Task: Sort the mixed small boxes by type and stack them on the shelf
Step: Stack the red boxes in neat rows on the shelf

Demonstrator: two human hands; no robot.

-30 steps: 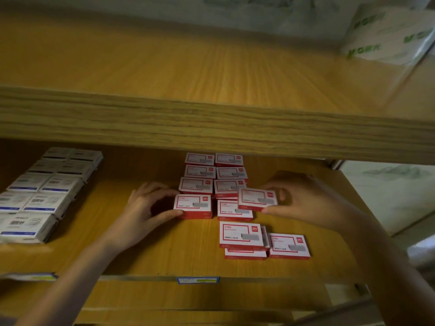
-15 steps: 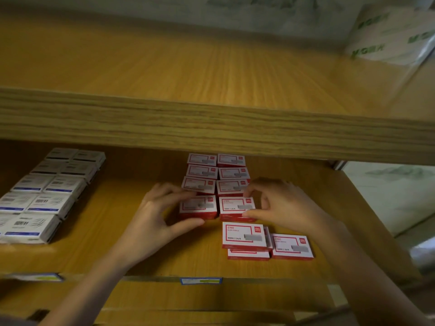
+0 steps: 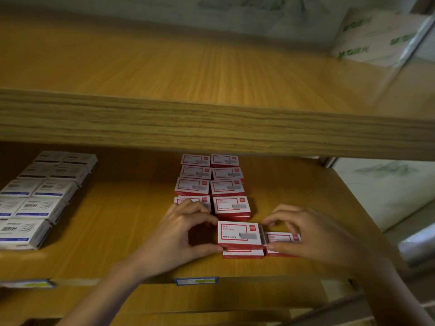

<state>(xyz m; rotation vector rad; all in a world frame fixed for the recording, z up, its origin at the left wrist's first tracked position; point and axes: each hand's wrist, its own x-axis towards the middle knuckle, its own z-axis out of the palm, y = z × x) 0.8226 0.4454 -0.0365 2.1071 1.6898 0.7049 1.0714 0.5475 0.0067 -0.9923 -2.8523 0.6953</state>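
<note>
Red-and-white small boxes [image 3: 227, 187] lie in two neat columns on the wooden shelf [image 3: 117, 231]. In front of them a loose red-and-white stack [image 3: 239, 234] sits on another red box, with a third red box [image 3: 281, 238] to its right. My left hand [image 3: 181, 234] pinches the stack's left side with thumb and forefinger. My right hand [image 3: 308, 234] touches its right side and partly covers the third box. Blue-and-white boxes [image 3: 40, 196] are grouped at the shelf's left.
An upper shelf board [image 3: 211, 123] overhangs the working shelf and hides its back. A green-printed white pack [image 3: 376, 36] lies on the upper shelf at right. A blue price label [image 3: 196, 281] is on the shelf's front edge.
Both hands have left the two columns and come forward to the loose stack at the front. The box my right hand carried now lies on the right column's front.
</note>
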